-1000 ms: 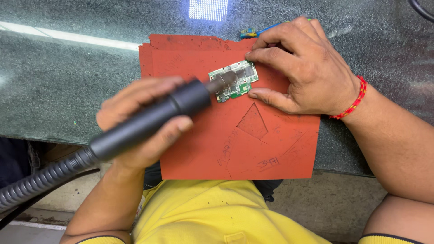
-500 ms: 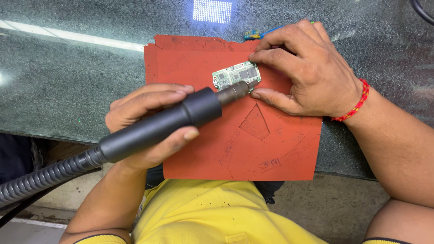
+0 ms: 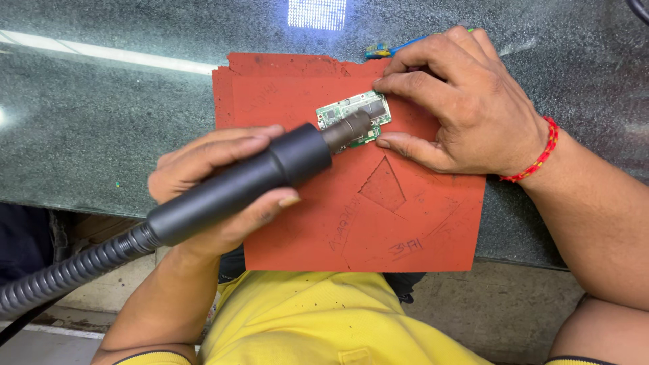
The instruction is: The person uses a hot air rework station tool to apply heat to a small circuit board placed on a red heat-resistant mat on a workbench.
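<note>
A small green circuit board (image 3: 353,116) lies flat on a red-orange rubber mat (image 3: 378,209), up near the mat's far edge and a little to the right of its middle. The metal nozzle of a dark hot-air handpiece (image 3: 243,184) sits right over the board, covering its centre; whether the tip actually touches the board I cannot tell from here.

The left hand (image 3: 216,186) is wrapped around the barrel of the handpiece, fingers curled over the top and thumb underneath, a firm closed grip. It hangs over the mat's left edge. From the back of the handpiece a ribbed grey hose (image 3: 64,274) runs off past the mat's near left corner and out of view.

The right hand (image 3: 466,108) rests on the mat at the board's right side. Its forefinger presses the board's far right corner and its thumb is set against the near right edge, so the board is pinched in place between them. A red thread bracelet (image 3: 537,155) circles that wrist, just off the mat's right edge.

The mat has a triangle scored into it near its middle and some scrawled marks toward its near edge. It lies on a dark speckled stone counter (image 3: 101,115). Beyond the mat's far edge, partly hidden by the right hand, is a blue and yellow handled tool (image 3: 385,49). Nearer than the mat is the person's yellow shirt (image 3: 324,318).
</note>
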